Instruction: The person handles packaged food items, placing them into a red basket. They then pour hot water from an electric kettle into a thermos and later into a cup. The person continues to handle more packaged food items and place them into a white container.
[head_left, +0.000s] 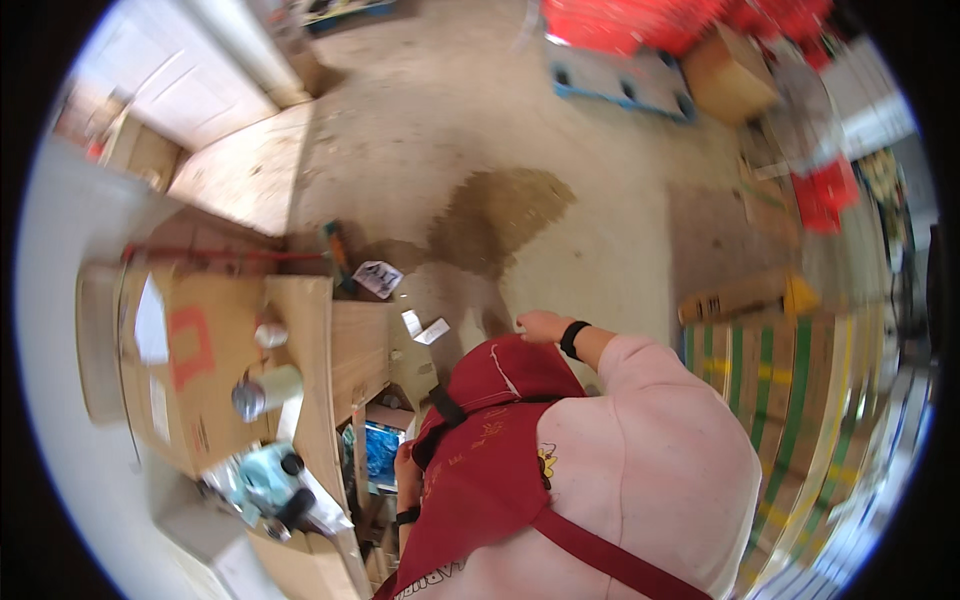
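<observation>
My right hand (546, 328) is held out over the concrete floor, just beyond the hem of my red apron (487, 450). A black band circles that wrist. Blur and angle hide whether its fingers hold anything. My left hand (408, 463) is at the apron's left edge, partly covered by the cloth, so its grip cannot be seen. Beside it, an open compartment of a wooden desk (360, 341) holds blue plastic (382, 452). On the desktop are a cardboard box (214, 360) with a red mark, a cylindrical container (266, 391) and a light-blue device (262, 476) with black parts.
A folded white paper (424, 328) and a printed sheet (378, 278) lie near the desk. Beyond is a wet patch (502, 217). Red bags (630, 22) load a pallet (622, 82) beside a carton (727, 71). Strapped cartons (772, 375) stand on the right.
</observation>
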